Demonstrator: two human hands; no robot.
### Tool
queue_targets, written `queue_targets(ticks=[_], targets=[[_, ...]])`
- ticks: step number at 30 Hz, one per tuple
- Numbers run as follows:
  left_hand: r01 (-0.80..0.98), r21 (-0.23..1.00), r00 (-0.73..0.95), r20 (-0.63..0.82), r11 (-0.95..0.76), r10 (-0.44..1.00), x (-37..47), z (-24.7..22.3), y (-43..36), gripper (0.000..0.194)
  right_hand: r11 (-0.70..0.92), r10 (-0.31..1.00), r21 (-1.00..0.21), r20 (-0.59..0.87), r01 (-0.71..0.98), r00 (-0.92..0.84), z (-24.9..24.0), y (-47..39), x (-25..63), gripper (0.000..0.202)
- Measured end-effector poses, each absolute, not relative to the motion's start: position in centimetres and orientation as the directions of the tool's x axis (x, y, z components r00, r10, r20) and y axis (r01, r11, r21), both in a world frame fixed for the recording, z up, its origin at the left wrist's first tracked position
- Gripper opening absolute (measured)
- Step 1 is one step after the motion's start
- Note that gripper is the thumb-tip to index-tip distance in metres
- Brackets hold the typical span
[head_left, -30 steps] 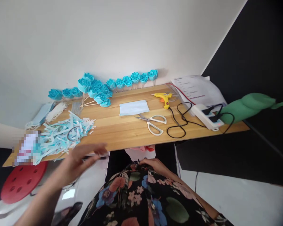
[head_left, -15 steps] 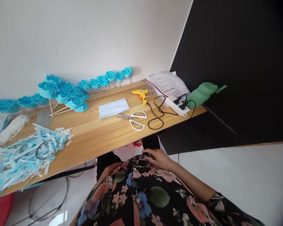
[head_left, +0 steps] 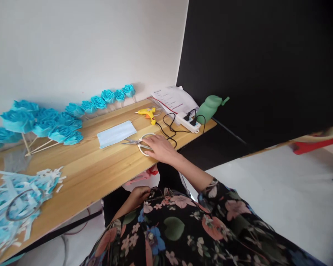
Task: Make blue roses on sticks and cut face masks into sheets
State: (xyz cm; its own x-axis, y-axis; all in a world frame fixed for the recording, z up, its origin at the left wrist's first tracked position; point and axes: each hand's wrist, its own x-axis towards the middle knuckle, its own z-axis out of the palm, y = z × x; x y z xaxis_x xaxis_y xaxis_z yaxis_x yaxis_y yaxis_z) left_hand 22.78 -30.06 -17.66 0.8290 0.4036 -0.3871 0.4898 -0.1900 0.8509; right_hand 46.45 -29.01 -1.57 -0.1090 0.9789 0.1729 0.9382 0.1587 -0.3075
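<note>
My right hand [head_left: 160, 148] is over the white handles of a pair of scissors [head_left: 140, 142] on the wooden table. Its fingers and thumb are apart and stretched across the loops; whether they press on them I cannot tell. The scissors lie flat, blades slightly apart and pointing left. Beyond the blades lies a flat pale blue mask-like sheet [head_left: 116, 134]. Low at my lap rests my left hand [head_left: 140, 193], its fingers loosely curled with nothing seen in them. A yellow glue gun [head_left: 149, 113] lies behind the scissors.
Blue handmade flowers [head_left: 51, 121] on sticks line the wall. Cut blue and white strips [head_left: 13, 207] heap at the left. A power strip [head_left: 189, 122] with a looped black cable, a green bottle [head_left: 208, 108] and printed papers [head_left: 173, 99] occupy the right end of the table [head_left: 99, 173].
My right hand has gone from my lap up to the scissors' handles. My left hand stays at my lap. The view has turned to the right.
</note>
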Motion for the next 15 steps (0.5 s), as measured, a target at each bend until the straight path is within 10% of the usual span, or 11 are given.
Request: queue_targets(ticks=[8, 15], targets=[[0.599, 0.785, 0.7, -0.419, -0.156, 0.579, 17.5, -17.0, -29.5, 0.033, 0.132, 0.987, -0.252, 0.119, 0.959, -0.105, -2.3, -27.7, 46.4, 0.042], [0.505, 0.852, 0.757, -0.362, -0.137, 0.545, 12.2, -8.6, -28.3, 0.047, 0.13, 0.973, -0.485, 0.229, 0.865, -0.018, -1.3, -29.7, 46.7, 0.044]])
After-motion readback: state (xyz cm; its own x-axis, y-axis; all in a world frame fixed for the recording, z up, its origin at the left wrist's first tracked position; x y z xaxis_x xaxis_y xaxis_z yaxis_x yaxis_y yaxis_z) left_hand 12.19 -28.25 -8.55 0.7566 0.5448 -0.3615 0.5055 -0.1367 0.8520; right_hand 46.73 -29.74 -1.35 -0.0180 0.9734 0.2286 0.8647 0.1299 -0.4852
